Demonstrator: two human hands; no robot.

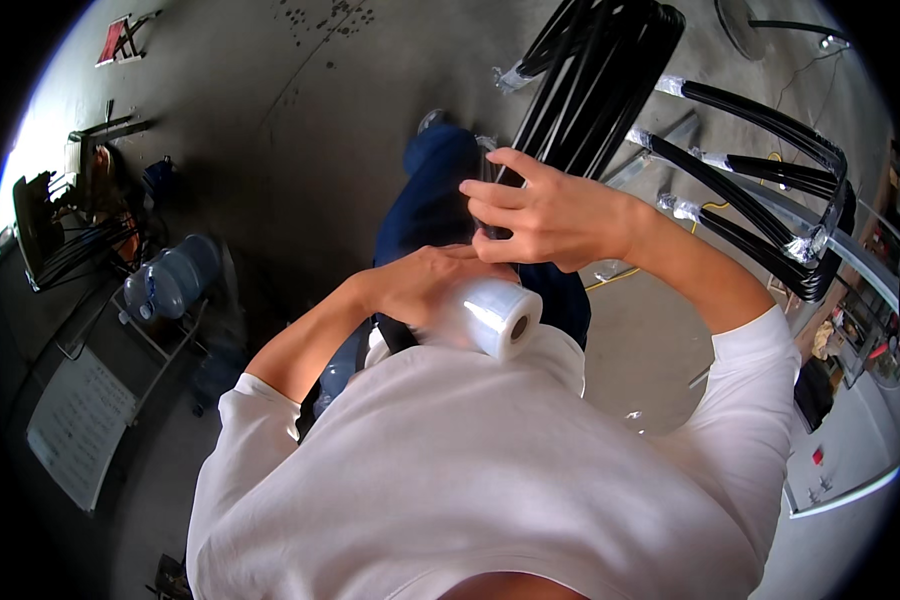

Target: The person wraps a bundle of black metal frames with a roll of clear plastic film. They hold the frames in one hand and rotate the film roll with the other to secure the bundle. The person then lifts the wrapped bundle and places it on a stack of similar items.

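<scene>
Plainly nearer, right hand (pixel 545 210) curled over black rod bundle (pixel 605 95), which slanted away rightward; left hand (pixel 420 288) blurred at film roll (pixel 497 315); both grips unclear.

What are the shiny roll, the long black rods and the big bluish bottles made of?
The shiny roll: probably clear plastic film, smooth with whitish gloss. The black rods: perhaps painted metal; they're thin and glossy, but plastic could look alike. The bluish bottles: likely smooth plastic, see-through with bright highlights.

The grey floor (pixel 235 110) bears dark spots (pixel 315 14) and a red folding stool (pixel 113 42).
</scene>
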